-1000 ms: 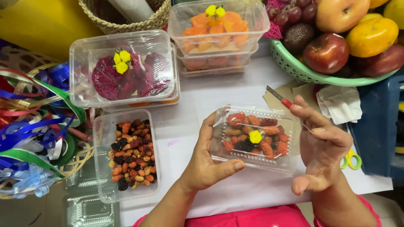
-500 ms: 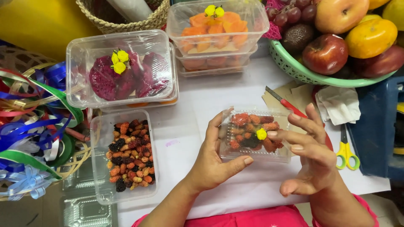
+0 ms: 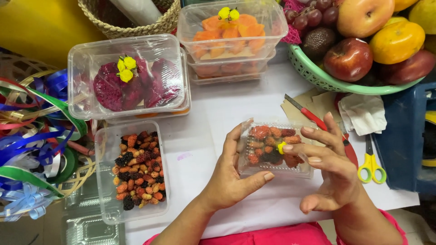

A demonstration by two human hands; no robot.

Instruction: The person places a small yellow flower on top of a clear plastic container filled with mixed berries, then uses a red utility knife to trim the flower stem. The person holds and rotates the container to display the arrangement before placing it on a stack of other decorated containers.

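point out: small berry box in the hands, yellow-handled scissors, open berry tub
small berry box (image 3: pixel 268 144), head view, on its clear lid
yellow-handled scissors (image 3: pixel 371 167), head view, on a handle loop
open berry tub (image 3: pixel 136 170), head view, on the berries inside

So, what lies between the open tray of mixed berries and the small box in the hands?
In the head view, only bare white table separates the berry tray from the small box.
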